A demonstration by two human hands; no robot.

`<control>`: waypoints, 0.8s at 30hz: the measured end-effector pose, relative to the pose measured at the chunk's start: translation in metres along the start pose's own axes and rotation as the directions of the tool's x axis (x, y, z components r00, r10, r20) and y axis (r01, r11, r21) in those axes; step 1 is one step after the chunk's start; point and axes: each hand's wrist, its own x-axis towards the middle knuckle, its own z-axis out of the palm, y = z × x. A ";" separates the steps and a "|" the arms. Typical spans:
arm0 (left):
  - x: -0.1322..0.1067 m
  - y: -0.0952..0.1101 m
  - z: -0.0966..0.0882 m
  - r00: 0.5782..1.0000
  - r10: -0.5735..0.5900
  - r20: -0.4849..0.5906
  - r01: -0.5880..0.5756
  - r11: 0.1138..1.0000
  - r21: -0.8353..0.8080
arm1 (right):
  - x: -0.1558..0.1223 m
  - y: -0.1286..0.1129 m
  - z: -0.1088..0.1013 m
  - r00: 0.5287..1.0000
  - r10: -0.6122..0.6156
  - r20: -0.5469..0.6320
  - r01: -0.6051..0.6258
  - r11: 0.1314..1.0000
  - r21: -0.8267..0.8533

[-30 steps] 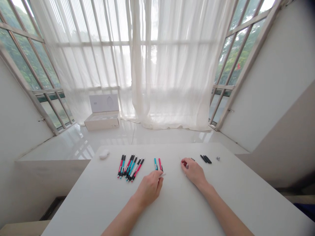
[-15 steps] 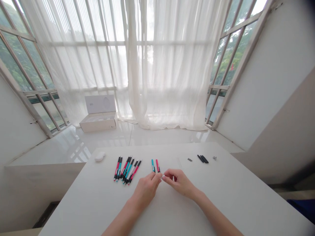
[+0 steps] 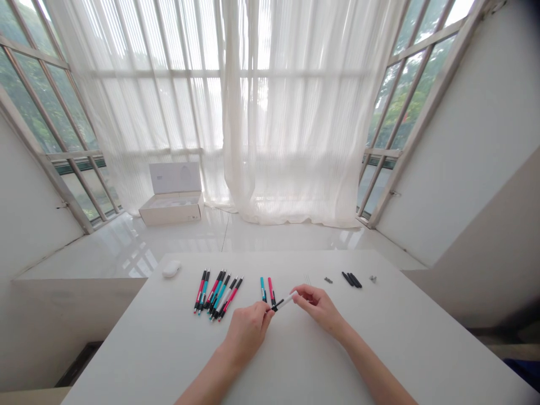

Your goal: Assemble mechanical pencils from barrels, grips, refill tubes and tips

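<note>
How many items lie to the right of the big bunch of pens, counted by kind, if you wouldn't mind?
Teal pen: 1
Red pen: 1
White-and-black pen between the left hand and right hand: 1
Black pen parts: 3
Small grey parts: 2
Total: 8
Pale thin strands are too faint to count.

Far beyond the right hand (image 3: 319, 309), sheer white curtains (image 3: 295, 112) hang across tall windows (image 3: 405, 101), with green trees (image 3: 25, 73) outside and soft daylight coming through. A glossy white floor (image 3: 253, 242) spreads below them, plain white walls (image 3: 472, 112) rise on either side, and a white table (image 3: 126, 349) stands beneath the hand.
</note>
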 end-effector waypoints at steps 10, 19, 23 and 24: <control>-0.002 0.002 -0.003 0.996 0.084 -0.027 -0.085 0.995 -0.051 | -0.001 -0.006 0.002 1.000 0.022 -0.011 -0.021 0.998 0.066; -0.001 -0.006 -0.009 0.992 -0.072 -0.109 0.081 0.993 0.085 | 0.000 0.003 0.006 0.996 0.030 -0.084 -0.021 0.994 0.110; 0.004 -0.018 -0.019 0.948 -0.310 -0.074 0.319 0.914 0.251 | -0.001 0.006 0.005 0.995 0.005 -0.095 -0.009 0.999 -0.045; 0.005 -0.020 -0.021 0.936 -0.348 -0.050 0.347 0.895 0.281 | -0.002 0.005 0.005 0.996 0.002 -0.086 -0.008 0.997 -0.072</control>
